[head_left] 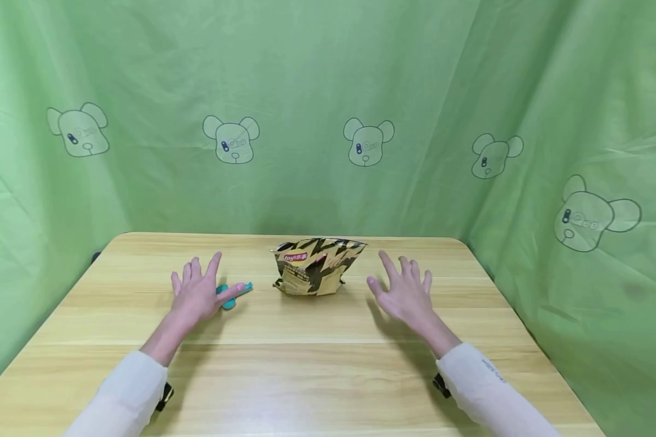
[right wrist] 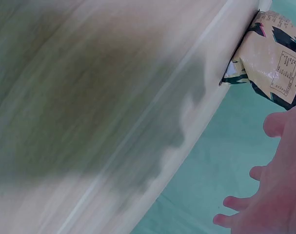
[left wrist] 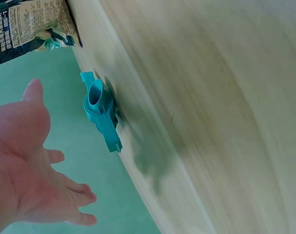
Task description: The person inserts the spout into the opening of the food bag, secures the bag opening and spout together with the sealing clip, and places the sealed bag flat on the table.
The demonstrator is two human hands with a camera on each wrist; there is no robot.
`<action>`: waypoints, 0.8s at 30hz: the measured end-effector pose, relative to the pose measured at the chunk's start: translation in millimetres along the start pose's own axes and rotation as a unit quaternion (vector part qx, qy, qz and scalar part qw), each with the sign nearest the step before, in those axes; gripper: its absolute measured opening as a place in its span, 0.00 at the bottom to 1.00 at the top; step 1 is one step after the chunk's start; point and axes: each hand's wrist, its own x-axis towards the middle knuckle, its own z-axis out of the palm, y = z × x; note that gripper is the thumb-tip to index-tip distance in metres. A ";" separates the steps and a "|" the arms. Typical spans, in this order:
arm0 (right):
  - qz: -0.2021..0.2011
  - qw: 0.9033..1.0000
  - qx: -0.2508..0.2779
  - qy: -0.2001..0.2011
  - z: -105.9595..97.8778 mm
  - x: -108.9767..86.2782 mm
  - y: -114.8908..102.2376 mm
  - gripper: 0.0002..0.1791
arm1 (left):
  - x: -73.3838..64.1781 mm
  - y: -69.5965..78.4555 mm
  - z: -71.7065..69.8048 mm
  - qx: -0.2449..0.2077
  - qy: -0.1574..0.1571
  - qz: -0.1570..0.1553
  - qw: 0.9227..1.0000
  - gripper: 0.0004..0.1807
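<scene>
A gold and black Lay's chip bag (head_left: 311, 267) stands upright in the middle of the table, its top edge wide. My left hand (head_left: 197, 294) hovers over the table to the left of the bag, fingers spread and nothing in them. Partly behind its thumb in the head view lies a teal plastic bag clip (left wrist: 100, 109) with an oval spout; the left wrist view shows a gap between thumb and clip. To the bag's right, my right hand (head_left: 407, 294) is held above the tabletop with spread fingers, also holding nothing. The bag's side (right wrist: 274, 53) appears beyond that thumb.
The light wooden table (head_left: 284, 376) has rounded far corners. Behind it and along both sides hangs a green curtain (head_left: 306, 194) printed with bear heads. Both forearms wear white sleeves (head_left: 123, 388), with a black wrist device (head_left: 441, 385) below the right one.
</scene>
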 end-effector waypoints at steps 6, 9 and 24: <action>-0.005 1.000 0.002 -0.002 2.9 -0.8 -3.6 0.41 | -1.3 -0.9 3.9 -0.004 0.010 0.011 1.000 0.57; -0.005 1.000 0.000 -0.005 3.9 -1.0 -5.4 0.41 | -1.5 -2.7 7.2 -0.009 0.010 0.016 1.000 0.57; -0.004 1.000 0.008 -0.008 8.3 -4.2 -8.1 0.41 | 1.6 -10.2 14.2 -0.120 -0.013 0.017 0.993 0.55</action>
